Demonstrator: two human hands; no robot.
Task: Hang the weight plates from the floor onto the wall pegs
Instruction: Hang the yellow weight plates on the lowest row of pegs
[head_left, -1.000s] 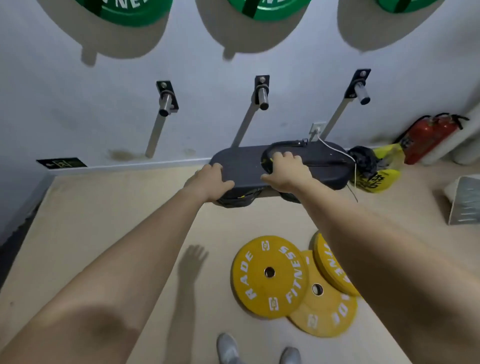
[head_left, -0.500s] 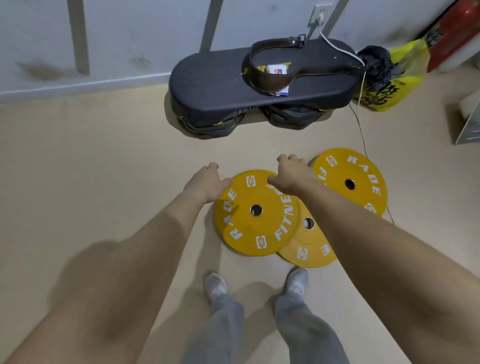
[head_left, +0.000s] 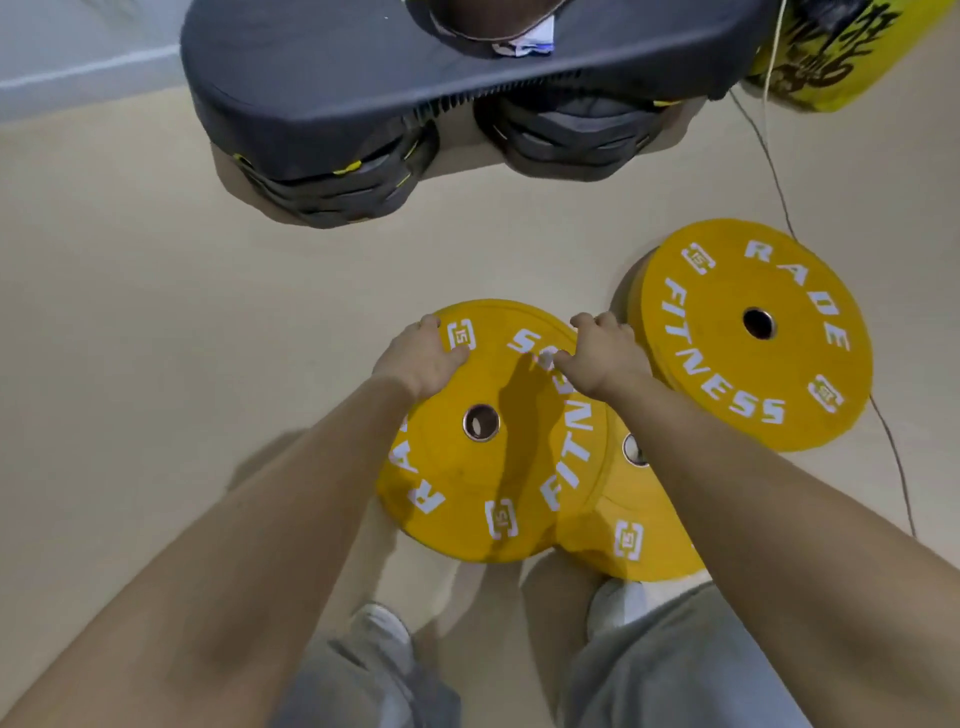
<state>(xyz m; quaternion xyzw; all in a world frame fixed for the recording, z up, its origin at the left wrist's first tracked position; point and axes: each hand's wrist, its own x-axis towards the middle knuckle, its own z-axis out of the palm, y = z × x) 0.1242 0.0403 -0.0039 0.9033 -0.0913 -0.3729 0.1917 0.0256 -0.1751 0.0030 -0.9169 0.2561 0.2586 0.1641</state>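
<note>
Three yellow weight plates with white lettering lie on the tan floor. The top yellow plate (head_left: 498, 467) overlaps a second yellow plate (head_left: 639, 545) beneath it on the right. A third yellow plate (head_left: 753, 332) leans raised at the right. My left hand (head_left: 421, 358) curls over the top plate's far left rim. My right hand (head_left: 602, 353) grips its far right rim, fingers wrapped over the edge. The wall pegs are out of view.
A black padded bench (head_left: 415, 67) resting on stacked black plates (head_left: 332, 187) stands just beyond the yellow plates. A yellow bag (head_left: 841, 57) sits at the top right. A thin cable (head_left: 769, 150) trails down the right side. My grey trousers and shoes are below.
My head has tipped down from the wall pegs to the floor. Both hands have dropped from near the bench onto the far rim of the top yellow plate and closed on it.
</note>
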